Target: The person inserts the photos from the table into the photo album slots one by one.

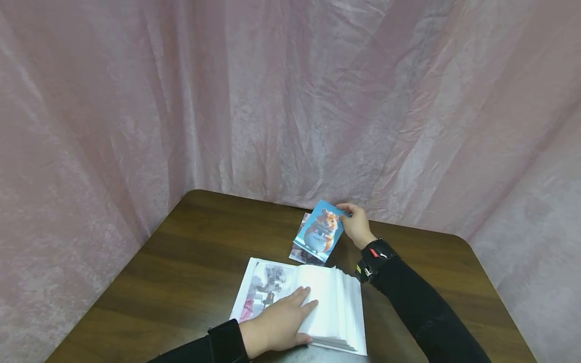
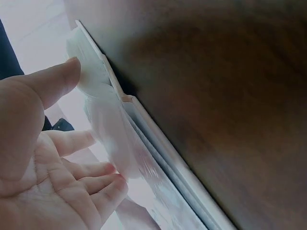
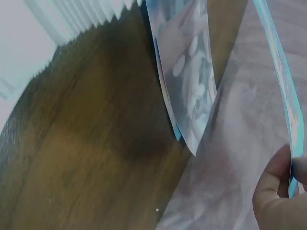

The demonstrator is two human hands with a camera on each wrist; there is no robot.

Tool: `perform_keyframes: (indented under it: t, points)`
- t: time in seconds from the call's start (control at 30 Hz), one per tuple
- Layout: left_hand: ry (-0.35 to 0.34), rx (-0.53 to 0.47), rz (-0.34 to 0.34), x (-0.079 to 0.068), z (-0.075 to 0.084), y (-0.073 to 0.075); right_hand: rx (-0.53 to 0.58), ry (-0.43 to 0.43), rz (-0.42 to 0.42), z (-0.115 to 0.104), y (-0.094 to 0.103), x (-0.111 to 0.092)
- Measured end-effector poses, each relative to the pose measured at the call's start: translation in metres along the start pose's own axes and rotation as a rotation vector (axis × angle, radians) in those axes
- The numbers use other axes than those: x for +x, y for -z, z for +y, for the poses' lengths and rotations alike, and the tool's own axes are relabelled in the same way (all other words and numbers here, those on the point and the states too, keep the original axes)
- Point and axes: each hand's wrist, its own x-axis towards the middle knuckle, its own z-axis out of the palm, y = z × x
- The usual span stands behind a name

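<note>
An open photo album (image 1: pixel 321 302) with white sleeve pages lies near the table's front edge. My left hand (image 1: pixel 282 320) rests on it with fingers spread, near the inner fold; a grey picture (image 1: pixel 272 282) shows in the left page. Behind the album, my right hand (image 1: pixel 356 224) pinches the right edge of a blue picture card (image 1: pixel 321 229) printed with a cartoon hamster. In the right wrist view that card (image 3: pixel 283 72) is raised apart from the other cards (image 3: pixel 189 76), which lie on the table partly hidden under it in the head view.
The brown wooden table (image 1: pixel 181 272) has rounded far corners. A pink curtain (image 1: pixel 281 101) hangs behind it and along both sides. Black bands with a device (image 1: pixel 374 257) sit on my right wrist.
</note>
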Motion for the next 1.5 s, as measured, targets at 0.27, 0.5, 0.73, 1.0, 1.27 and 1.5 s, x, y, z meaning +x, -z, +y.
perform_keyframes:
  t: [0.27,0.5,0.73,1.0,1.27,1.5]
  points:
    - [0.003,0.008,0.010,-0.001,0.001,0.000,-0.008,-0.007,0.005,0.005,-0.013,-0.004]
    - [0.006,0.000,0.004,0.001,0.001,-0.002,-0.028,-0.032,-0.008,0.011,-0.019,-0.004]
    - [0.015,-0.011,-0.013,0.001,0.001,0.000,0.010,-0.054,-0.017,0.014,-0.020,-0.006]
    - [0.009,0.002,-0.011,-0.001,0.001,0.001,-0.004,-0.047,-0.075,0.018,-0.019,-0.009]
    - [0.023,-0.023,-0.034,0.000,0.000,0.001,-0.060,-0.020,-0.152,0.016,-0.005,-0.010]
    - [0.026,-0.034,-0.048,0.000,0.000,0.001,-0.078,-0.013,-0.222,0.007,0.004,-0.007]
